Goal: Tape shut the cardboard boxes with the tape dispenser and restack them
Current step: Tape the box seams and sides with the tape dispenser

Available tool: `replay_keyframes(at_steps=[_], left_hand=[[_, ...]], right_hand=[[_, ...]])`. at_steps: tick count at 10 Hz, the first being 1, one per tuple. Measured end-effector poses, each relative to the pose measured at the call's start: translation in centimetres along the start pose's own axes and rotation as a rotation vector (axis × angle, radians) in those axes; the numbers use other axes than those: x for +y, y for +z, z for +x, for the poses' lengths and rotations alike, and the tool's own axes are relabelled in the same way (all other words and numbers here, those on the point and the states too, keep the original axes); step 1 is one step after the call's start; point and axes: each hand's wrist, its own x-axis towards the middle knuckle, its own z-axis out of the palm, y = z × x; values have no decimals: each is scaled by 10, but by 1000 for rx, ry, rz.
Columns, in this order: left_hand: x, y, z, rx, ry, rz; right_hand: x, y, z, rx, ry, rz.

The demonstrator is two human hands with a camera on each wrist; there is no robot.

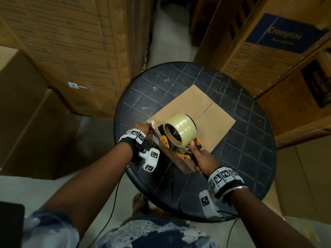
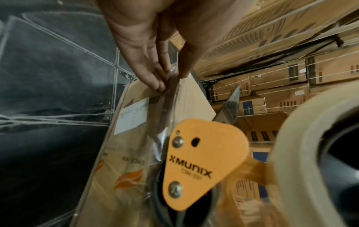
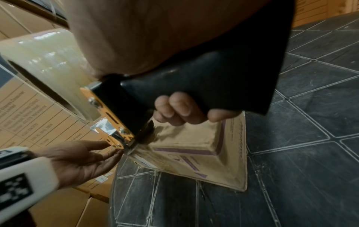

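A small flat cardboard box (image 1: 211,111) lies on a round black table (image 1: 250,140). My right hand (image 1: 200,156) grips the black handle (image 3: 194,79) of the orange tape dispenser (image 1: 180,129), which sits over the box's near end and carries a roll of clear tape (image 2: 303,138). At the box's left corner my left hand (image 1: 143,128) pinches the free end of the clear tape strip (image 2: 165,107) between thumb and fingers (image 2: 155,79) against the box's side. In the right wrist view the dispenser's blade end touches the box edge (image 3: 194,147) next to my left hand (image 3: 87,156).
Tall printed cartons (image 1: 71,51) stand left of the table, and a carton with a blue label (image 1: 279,36) leans at the right. A narrow floor aisle (image 1: 166,33) runs between them. A cable (image 1: 114,203) hangs by my left forearm.
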Motion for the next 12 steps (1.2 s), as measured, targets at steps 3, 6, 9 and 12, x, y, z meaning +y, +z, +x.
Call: replay_keyframes(at_steps=[3, 6, 9, 12], left_hand=[[11, 6, -35, 95, 80, 154], [-27, -16, -68, 170, 634, 694], [-12, -8, -74, 126, 630, 847], [-3, 11, -86, 362, 515, 749]], right_hand=[[3, 3, 2, 3, -2, 42], [4, -2, 2, -41, -24, 40], [3, -7, 4, -36, -52, 7], [10, -8, 9, -56, -89, -28]])
